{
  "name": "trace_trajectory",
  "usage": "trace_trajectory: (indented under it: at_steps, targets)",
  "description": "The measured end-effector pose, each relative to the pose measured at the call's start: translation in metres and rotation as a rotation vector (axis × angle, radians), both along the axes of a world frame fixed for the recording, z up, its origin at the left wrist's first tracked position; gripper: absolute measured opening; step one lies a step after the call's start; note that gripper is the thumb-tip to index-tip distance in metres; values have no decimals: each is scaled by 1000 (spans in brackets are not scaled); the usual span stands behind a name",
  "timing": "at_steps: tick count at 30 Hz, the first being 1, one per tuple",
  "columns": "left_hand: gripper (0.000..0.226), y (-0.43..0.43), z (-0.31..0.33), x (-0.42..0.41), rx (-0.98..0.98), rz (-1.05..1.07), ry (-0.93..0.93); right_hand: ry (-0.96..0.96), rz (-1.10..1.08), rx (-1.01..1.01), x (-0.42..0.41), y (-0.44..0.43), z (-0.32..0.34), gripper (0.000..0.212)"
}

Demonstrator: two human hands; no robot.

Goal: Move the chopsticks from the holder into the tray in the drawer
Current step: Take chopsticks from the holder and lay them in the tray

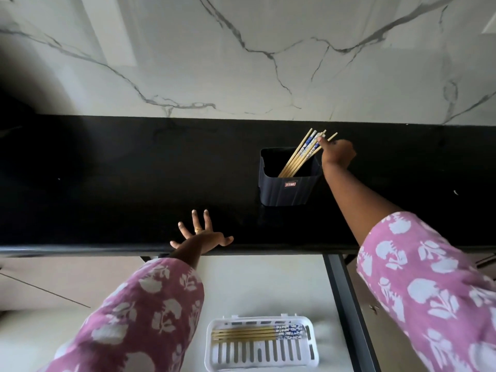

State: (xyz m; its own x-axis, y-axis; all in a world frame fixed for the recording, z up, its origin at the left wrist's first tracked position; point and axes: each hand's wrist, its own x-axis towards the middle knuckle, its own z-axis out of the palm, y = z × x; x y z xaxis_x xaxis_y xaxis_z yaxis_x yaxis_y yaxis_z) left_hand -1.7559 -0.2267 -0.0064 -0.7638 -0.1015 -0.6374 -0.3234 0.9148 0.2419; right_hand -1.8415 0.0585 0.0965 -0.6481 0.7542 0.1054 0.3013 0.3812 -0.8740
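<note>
Bamboo, pale and slim with blue-and-white patterned tops: that's the bundle of chopsticks (300, 157) leaning to the right in the holder (290, 189), right of centre. The right hand (336, 153) is up at their top ends, fingertips (320, 139) pinched together on the patterned tips, and one stick pokes out just above the knuckles. The holder is a dark, ribbed, squarish plastic tub with a small red label on its front, standing on the counter (107, 170).

Over at lower centre, the left hand (202, 234) lies flat on the counter's front edge, fingers spread wide, holding nothing; there's a ring on one finger.

Down at the bottom of the frame, the drawer (255, 285) stands open with a pale floor and a dark rail on its right side. In it sits a white slotted plastic tray (261, 355), with other chopsticks (255, 333) lying flat side by side along its far side, patterned ends to the right.

The counter is glossy black stone, and behind it rises a wall (241, 63) of white marble with grey veins. Both sleeves (418, 285) are pink with a white floral print.
</note>
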Motion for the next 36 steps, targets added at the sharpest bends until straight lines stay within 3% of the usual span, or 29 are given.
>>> trace_trajectory:
  at_steps: [2,6,10,16,20,30,36]
  targets:
    - [93,0,0,0,5,1,-1,-18,-51,-107,-11,3,-1,47]
    - [95,0,3,0,8,7,-5,-45,-81,-148,-22,7,-5,40]
    - [96,0,3,1,11,12,6,-27,-104,-303,-23,7,-9,53]
    - [96,1,0,1,8,9,-6,103,13,-510,-27,12,-16,32]
    - [96,1,-1,0,7,-1,-8,162,-36,-441,-24,16,-12,29]
    - [94,1,-3,4,16,-5,17,337,-42,17,18,35,58,24]
    - [96,-1,-5,10,25,-2,58,495,-39,-72,60,29,91,19]
